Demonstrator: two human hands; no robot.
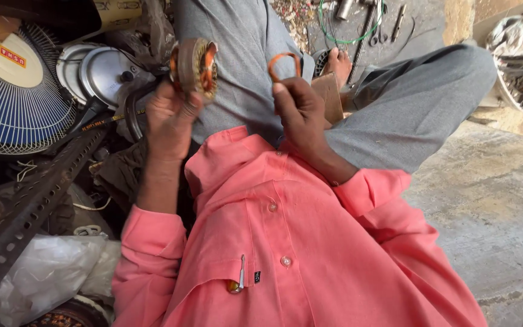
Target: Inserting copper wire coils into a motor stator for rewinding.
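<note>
Gripping the round motor coil [195,65], the left hand [171,115] steadies it upright. The right hand [298,112] pinches an orange wire loop [284,63] nearby. Keeping the coil still probably helps seat the loop neatly.

Matt pink cloth shirt [310,242], rough concrete floor [491,206], glossy copper-wound motor core [195,65]

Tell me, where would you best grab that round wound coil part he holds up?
Likely by the outer rim of the round coil part, coming from below, as the left hand does. The copper windings on its faces look delicate, and the rim is the solid, exposed edge.
</note>
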